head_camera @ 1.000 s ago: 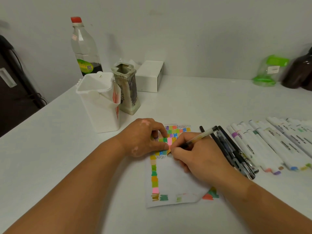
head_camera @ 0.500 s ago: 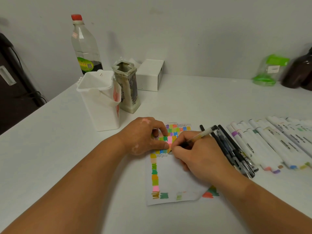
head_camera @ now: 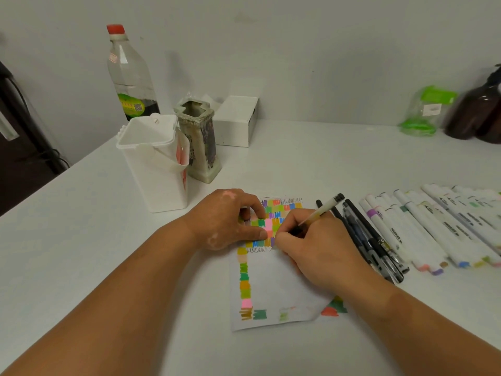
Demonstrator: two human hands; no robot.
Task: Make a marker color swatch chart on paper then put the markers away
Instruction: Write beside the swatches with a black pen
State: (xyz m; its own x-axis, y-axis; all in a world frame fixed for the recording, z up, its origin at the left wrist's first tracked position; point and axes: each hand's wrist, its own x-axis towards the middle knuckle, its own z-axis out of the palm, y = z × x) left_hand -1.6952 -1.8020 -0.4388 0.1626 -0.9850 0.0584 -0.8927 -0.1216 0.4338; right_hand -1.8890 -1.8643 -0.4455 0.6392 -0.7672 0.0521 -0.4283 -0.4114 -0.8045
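While left hand [head_camera: 225,218] presses paper [head_camera: 273,283] edge | right hand [head_camera: 317,245] grips pen [head_camera: 324,208]

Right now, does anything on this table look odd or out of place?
The paper's near right corner is folded over, with red and green marks showing past it; on the table or another sheet, I cannot tell.

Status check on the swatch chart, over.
Left hand pressing paper flat. Right hand gripping pen, tip at swatch grid. Markers lined up at right, out of the way.
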